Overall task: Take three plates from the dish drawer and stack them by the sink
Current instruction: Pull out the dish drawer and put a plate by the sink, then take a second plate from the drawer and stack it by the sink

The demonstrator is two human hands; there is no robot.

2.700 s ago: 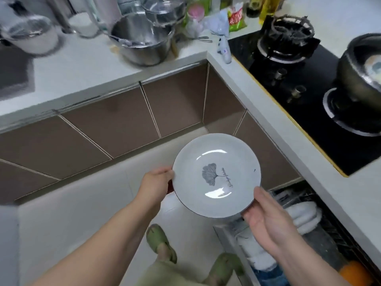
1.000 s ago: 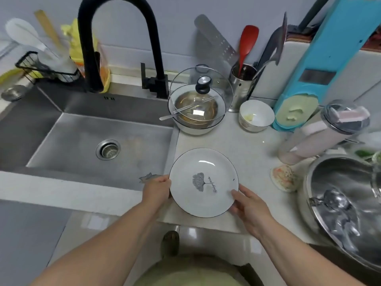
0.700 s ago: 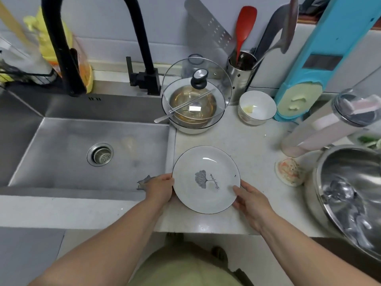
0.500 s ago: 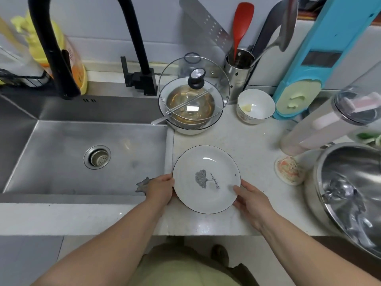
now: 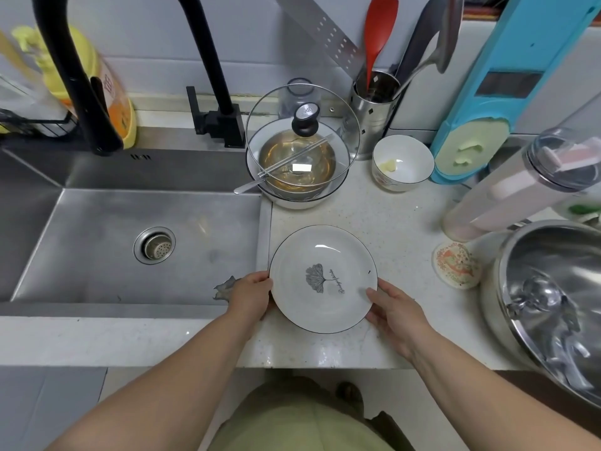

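A pale speckled bench (image 5: 400, 222) is running along a grey wall, with a steel sink (image 5: 136, 242) set into its left part and a black tap (image 5: 208, 60) arching over the basin. The plate (image 5: 323, 278), white with a dark rim and a leaf print, is lying on the bench just beside the sink's right edge. The left hand (image 5: 248, 296) is gripping the plate's left rim and the right hand (image 5: 395, 312) is gripping its right rim, fingers curled against the edge. Behind the plate, a white bowl (image 5: 296, 193) is holding a metal dish with a spoon, and a glass lid (image 5: 302, 135) is leaning over it. A small white bowl (image 5: 402, 162) with a pale scrap inside is standing to the right, near a steel utensil holder (image 5: 374, 105) carrying a red spatula (image 5: 377, 30). A large steel pot (image 5: 553, 301) is sitting at the far right.
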